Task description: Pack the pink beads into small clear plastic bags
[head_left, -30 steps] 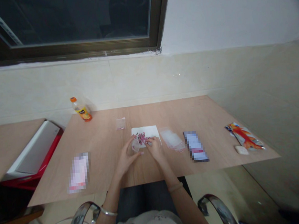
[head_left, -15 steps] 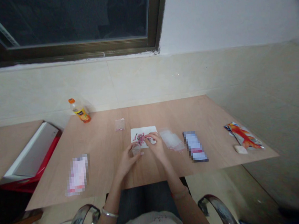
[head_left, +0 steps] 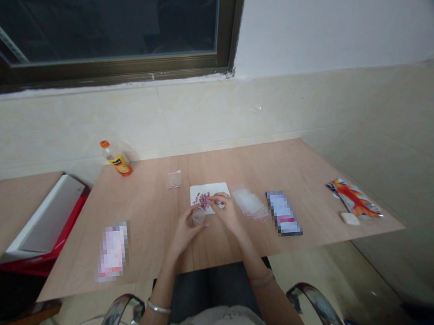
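Note:
My left hand (head_left: 185, 231) curls its thumb and fingers round a small clear plastic cup (head_left: 198, 216), tilted at the near edge of a white sheet of paper (head_left: 219, 188). Small pink and dark bead-like pieces (head_left: 202, 198) lie scattered on the sheet. Over its right part, my right hand (head_left: 226, 211) has thumb and fingertips pinched together at the pieces. Whatever sits between those fingertips is too small to make out. Right of the sheet lies a stack of clear plastic bags (head_left: 249, 202); behind it is a small clear bag (head_left: 174, 179) with some pink pieces inside.
A phone (head_left: 283, 212) lies to the right, with a blurred pinkish item (head_left: 113, 251) on the left. An orange-capped drink bottle (head_left: 116, 159) stands at the back left. Near the table's right corner are a shiny orange packet (head_left: 357, 199) and a white lump (head_left: 349, 218).
Hardly anything differs. The view has shifted slightly, and both hands stay in nearly the same place at the sheet, the cup still in the left.

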The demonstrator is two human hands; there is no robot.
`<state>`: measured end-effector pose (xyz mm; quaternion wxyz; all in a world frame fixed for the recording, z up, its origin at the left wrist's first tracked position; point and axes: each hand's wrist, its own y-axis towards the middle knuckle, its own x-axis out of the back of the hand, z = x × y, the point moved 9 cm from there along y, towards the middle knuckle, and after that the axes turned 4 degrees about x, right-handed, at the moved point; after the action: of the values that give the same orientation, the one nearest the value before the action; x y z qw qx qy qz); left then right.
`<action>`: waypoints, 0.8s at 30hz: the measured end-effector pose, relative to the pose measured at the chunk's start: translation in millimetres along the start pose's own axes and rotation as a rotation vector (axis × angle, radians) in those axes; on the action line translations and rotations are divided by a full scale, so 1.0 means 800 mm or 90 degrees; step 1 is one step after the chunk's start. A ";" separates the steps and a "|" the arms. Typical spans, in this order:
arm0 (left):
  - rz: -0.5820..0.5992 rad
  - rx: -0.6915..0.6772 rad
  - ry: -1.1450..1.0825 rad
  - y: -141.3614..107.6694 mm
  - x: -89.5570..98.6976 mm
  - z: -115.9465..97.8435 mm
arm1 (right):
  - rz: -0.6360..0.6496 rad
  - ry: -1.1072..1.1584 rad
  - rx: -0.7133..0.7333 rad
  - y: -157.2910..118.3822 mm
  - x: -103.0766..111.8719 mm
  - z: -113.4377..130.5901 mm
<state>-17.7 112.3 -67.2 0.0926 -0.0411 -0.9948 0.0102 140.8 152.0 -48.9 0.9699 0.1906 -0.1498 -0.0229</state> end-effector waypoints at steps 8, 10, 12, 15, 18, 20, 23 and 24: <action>-0.001 -0.021 0.014 -0.001 0.004 -0.009 | 0.054 -0.224 -0.065 -0.020 -0.036 -0.077; 0.004 -0.024 0.006 -0.002 0.004 -0.014 | 0.056 -0.272 -0.068 -0.022 -0.044 -0.083; 0.010 -0.028 0.000 -0.002 0.003 -0.017 | 0.059 -0.308 -0.065 -0.023 -0.049 -0.085; 0.016 -0.031 0.003 -0.001 0.003 -0.016 | 0.066 -0.339 -0.068 -0.022 -0.053 -0.085; 0.024 -0.032 0.007 0.000 0.001 -0.012 | 0.068 -0.345 -0.066 -0.022 -0.054 -0.084; 0.031 -0.030 0.007 0.000 -0.001 -0.009 | 0.065 -0.336 -0.057 -0.023 -0.053 -0.083; 0.012 -0.022 0.015 0.001 0.002 -0.007 | 0.038 -0.290 -0.051 -0.025 -0.048 -0.078; -0.001 -0.019 0.021 0.001 0.004 -0.006 | 0.019 -0.263 -0.051 -0.026 -0.043 -0.076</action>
<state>-19.6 113.0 -61.8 0.1083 -0.0417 -0.9932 -0.0051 126.1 158.3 -119.7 0.9256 0.1405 -0.3473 -0.0533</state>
